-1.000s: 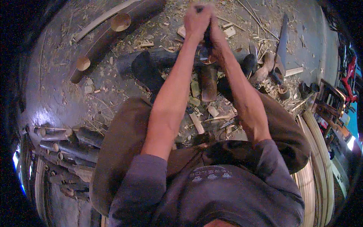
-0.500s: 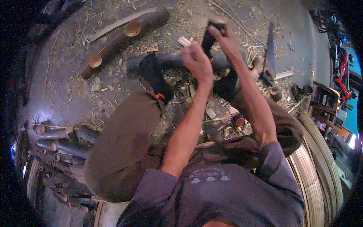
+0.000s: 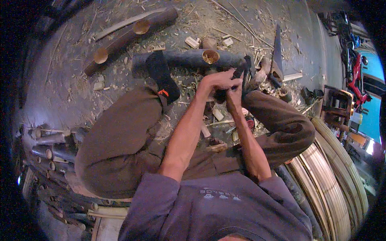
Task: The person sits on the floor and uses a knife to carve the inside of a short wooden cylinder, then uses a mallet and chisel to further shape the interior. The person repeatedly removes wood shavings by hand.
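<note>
Left hand (image 3: 217, 81) and right hand (image 3: 234, 98) together at a dark piece (image 3: 239, 73); fingers curled, clamping unclear.
Best handled close to the body, wrists steady; beyond, the notched pole (image 3: 187, 60) stays firmer under the left foot (image 3: 159, 70).

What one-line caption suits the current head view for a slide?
Left hand and right hand close together near a dark log, with a handsaw and scattered wood chips nearby.

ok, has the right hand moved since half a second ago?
Yes, toward the person's body: the right hand was beyond the dark notched pole and is now on its near side.
</note>
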`<action>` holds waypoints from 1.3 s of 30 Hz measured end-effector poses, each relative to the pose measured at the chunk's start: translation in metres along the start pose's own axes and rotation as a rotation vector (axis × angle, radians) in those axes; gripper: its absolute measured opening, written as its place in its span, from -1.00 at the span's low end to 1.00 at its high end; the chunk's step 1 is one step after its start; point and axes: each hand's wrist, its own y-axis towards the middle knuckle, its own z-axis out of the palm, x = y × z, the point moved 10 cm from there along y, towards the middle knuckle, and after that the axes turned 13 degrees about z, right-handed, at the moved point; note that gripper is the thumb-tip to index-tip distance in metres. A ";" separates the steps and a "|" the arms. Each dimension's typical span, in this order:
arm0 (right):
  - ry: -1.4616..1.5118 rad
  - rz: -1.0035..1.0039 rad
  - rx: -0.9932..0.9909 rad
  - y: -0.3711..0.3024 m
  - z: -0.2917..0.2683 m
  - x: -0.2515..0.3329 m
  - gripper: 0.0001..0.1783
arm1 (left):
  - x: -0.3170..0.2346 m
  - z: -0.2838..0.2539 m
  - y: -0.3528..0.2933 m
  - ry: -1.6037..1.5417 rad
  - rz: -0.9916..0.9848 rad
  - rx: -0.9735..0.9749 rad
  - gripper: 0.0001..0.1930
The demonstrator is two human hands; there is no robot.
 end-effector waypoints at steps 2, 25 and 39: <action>-0.163 -0.303 -0.114 0.018 0.011 -0.009 -0.15 | 0.033 -0.007 0.004 0.086 -0.015 -0.071 -0.18; -1.249 -0.019 0.416 0.109 0.041 0.016 -0.39 | 0.146 -0.013 0.027 -0.724 -0.255 -1.037 -0.32; -0.026 -0.091 -0.084 0.062 0.018 -0.060 -0.57 | 0.072 -0.036 0.006 0.223 -0.333 -0.360 -0.17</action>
